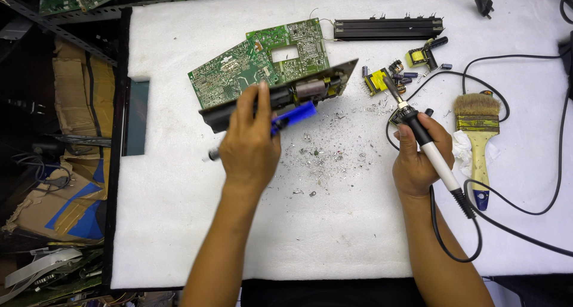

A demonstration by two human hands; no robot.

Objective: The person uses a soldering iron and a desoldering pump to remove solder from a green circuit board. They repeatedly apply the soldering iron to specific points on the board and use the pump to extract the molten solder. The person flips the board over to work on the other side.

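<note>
My left hand (250, 143) grips a circuit board (298, 91) that carries a long black heat sink, tilted on edge above the white mat; a blue desoldering pump (292, 116) is in the same hand, under the board. A second green circuit board (262, 62) lies flat behind it. My right hand (418, 158) holds a soldering iron (431, 152) with a white and black handle, its tip pointing up toward the yellow transformer (377, 80). Bits of solder (322, 155) are scattered between my hands.
A paintbrush (479, 134) lies to the right of my right hand. A black heat sink bar (388, 28), a second yellow transformer (419, 56) and small capacitors sit at the back. Black cables (537, 208) loop on the right. Cardboard and scrap boards lie off the left edge.
</note>
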